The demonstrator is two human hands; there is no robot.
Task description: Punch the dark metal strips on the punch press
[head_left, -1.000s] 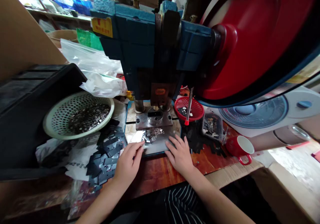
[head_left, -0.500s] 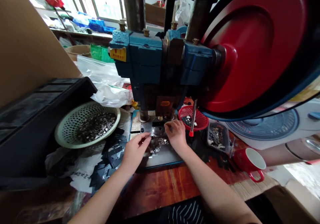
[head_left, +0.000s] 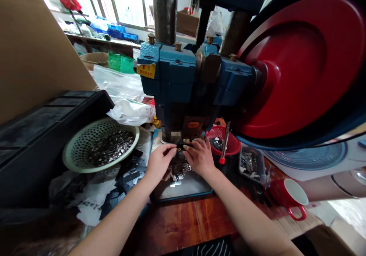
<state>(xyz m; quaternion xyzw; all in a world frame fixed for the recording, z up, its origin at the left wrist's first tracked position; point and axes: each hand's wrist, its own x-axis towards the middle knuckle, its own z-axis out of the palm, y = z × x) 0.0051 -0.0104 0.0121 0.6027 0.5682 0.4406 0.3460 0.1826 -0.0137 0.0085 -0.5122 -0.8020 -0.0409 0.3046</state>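
My left hand (head_left: pixel 159 161) and right hand (head_left: pixel 201 158) are close together below the blue metal press (head_left: pixel 175 71), fingers bent. A narrow dark piece (head_left: pixel 181 146) sits between my fingertips; both grips look narrow, yet I cannot tell whether either holds it. Small silver metal parts (head_left: pixel 176 182) lie nearer me on the press's flat base, on the reddish-brown wooden surface (head_left: pixel 183 219).
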